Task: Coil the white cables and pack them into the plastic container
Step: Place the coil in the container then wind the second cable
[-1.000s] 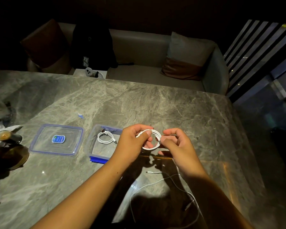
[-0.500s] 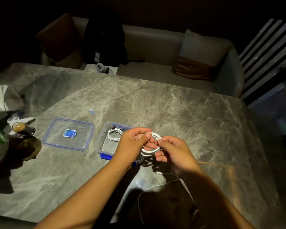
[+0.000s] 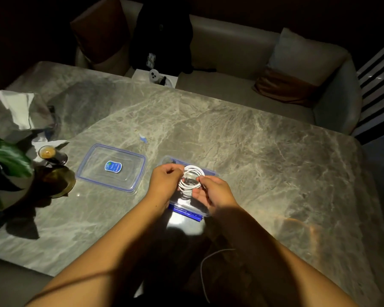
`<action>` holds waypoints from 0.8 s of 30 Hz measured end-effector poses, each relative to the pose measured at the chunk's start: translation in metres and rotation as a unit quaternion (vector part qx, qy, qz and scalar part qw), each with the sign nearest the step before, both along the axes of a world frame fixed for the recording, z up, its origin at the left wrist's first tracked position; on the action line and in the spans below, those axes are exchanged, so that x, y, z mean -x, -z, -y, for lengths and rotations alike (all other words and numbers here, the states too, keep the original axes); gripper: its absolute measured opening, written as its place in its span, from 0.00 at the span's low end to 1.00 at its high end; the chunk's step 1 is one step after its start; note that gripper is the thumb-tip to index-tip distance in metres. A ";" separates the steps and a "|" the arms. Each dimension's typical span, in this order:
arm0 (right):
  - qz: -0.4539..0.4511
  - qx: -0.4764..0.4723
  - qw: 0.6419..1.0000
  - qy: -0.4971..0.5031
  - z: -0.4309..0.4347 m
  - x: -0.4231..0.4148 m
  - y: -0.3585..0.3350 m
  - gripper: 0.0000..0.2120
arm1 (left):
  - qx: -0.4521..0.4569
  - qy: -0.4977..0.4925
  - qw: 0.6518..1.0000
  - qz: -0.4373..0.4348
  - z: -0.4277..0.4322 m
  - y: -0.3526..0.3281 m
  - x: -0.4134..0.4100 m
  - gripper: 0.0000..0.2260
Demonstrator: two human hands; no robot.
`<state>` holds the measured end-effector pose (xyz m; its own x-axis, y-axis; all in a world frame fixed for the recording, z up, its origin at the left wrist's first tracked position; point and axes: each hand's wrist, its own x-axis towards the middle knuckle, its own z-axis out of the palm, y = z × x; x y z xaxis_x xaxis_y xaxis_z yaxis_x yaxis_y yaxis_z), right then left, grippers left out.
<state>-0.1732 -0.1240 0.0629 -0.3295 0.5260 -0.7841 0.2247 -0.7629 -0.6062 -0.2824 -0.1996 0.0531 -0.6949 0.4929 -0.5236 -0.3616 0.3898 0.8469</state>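
A coiled white cable (image 3: 190, 179) hangs between both hands, right over the clear plastic container (image 3: 210, 172) with blue clips on the marble table. My left hand (image 3: 164, 181) grips the coil's left side with curled fingers. My right hand (image 3: 213, 192) pinches its right side. The hands hide most of the container's inside, including the other coil seen there earlier. Another loose white cable (image 3: 205, 265) trails over the near table edge, in shadow between my forearms.
The container's clear lid (image 3: 111, 168) with a blue label lies left of it. Further left are a small glass cup (image 3: 49, 154), a dark green dish (image 3: 56, 181), plant leaves (image 3: 7, 156) and crumpled paper (image 3: 20, 109). A sofa with cushions (image 3: 231, 63) runs behind the table.
Both hands have carried the coiled cable leftward from beside the container to over it. The camera view has shifted, so the table appears further right.
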 end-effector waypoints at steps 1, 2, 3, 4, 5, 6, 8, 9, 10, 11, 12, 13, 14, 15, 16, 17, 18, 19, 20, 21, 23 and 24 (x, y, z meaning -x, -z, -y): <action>0.008 0.008 1.000 0.009 0.002 0.005 0.006 0.07 | 0.006 0.010 1.000 -0.007 -0.001 0.006 0.004 0.08; 0.016 0.016 1.000 0.015 0.003 0.009 0.011 0.08 | 0.012 0.022 0.999 -0.020 -0.001 0.013 0.007 0.08; 0.022 0.026 0.999 0.023 0.005 0.013 0.016 0.10 | 0.020 0.031 0.999 -0.035 -0.002 0.019 0.011 0.08; 0.026 0.035 0.999 0.031 0.007 0.016 0.021 0.10 | 0.030 0.037 0.998 -0.050 -0.003 0.025 0.013 0.08; 0.028 0.045 0.998 0.039 0.008 0.019 0.026 0.11 | 0.040 0.039 0.996 -0.063 -0.005 0.031 0.016 0.09; 0.030 0.054 0.997 0.047 0.007 0.021 0.030 0.10 | 0.051 0.042 0.995 -0.073 -0.007 0.037 0.018 0.10; 0.040 0.054 0.997 0.044 0.006 0.025 0.037 0.04 | 0.067 0.047 0.993 -0.086 -0.010 0.048 0.020 0.10; 0.049 0.042 0.997 0.040 0.006 0.027 0.040 0.02 | 0.074 0.048 0.992 -0.092 -0.012 0.052 0.021 0.09; 0.065 0.022 0.997 0.035 0.004 0.029 0.045 0.05 | 0.084 0.049 0.990 -0.098 -0.014 0.054 0.022 0.08; 0.082 0.009 0.996 0.037 0.003 0.031 0.051 0.07 | 0.094 0.049 0.989 -0.102 -0.016 0.057 0.023 0.07; 0.097 -0.002 0.995 0.032 0.001 0.032 0.054 0.09 | 0.102 0.049 0.988 -0.105 -0.017 0.059 0.023 0.07; 0.108 -0.018 0.994 0.016 -0.001 0.032 0.057 0.10 | 0.109 0.048 0.987 -0.109 -0.019 0.062 0.023 0.08; 0.117 -0.033 0.993 -0.001 -0.003 0.032 0.062 0.11 | 0.115 0.048 0.986 -0.113 -0.020 0.064 0.023 0.09; 0.125 -0.049 0.991 -0.013 -0.005 0.032 0.066 0.10 | 0.118 0.047 0.985 -0.114 -0.020 0.067 0.023 0.09; 0.132 -0.073 0.988 -0.024 -0.006 0.031 0.067 0.09 | 0.123 0.050 0.985 -0.115 -0.020 0.070 0.023 0.09; 0.137 -0.092 0.986 -0.023 -0.006 0.031 0.068 0.07 | 0.128 0.053 0.984 -0.115 -0.020 0.075 0.023 0.08; 0.149 -0.109 0.983 -0.016 -0.006 0.031 0.074 0.06 | 0.129 0.055 0.983 -0.117 -0.019 0.079 0.023 0.08; 0.163 -0.127 0.978 -0.017 -0.005 0.032 0.080 0.05 | 0.125 0.053 0.984 -0.120 -0.019 0.082 0.022 0.08; 0.182 -0.148 0.972 -0.029 -0.004 0.032 0.087 0.04 | 0.120 0.049 0.984 -0.120 -0.021 0.085 0.022 0.08; 0.193 -0.172 0.965 -0.043 -0.004 0.031 0.099 0.06 | 0.112 0.047 0.985 -0.120 -0.022 0.086 0.022 0.08; 0.220 -0.214 0.950 -0.056 -0.005 0.028 0.117 0.14 | 0.100 0.056 0.986 -0.118 -0.026 0.083 0.023 0.08; 0.221 -0.224 0.948 -0.053 -0.005 0.029 0.117 0.16 | 0.101 0.070 0.986 -0.116 -0.028 0.082 0.023 0.08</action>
<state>-0.2018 -0.1194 -0.0536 -0.0902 0.8207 -0.5643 0.5935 -0.4107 -0.6922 -0.3056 -0.1718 -0.0287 -0.7403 0.4937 -0.4564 -0.0986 0.5918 0.8000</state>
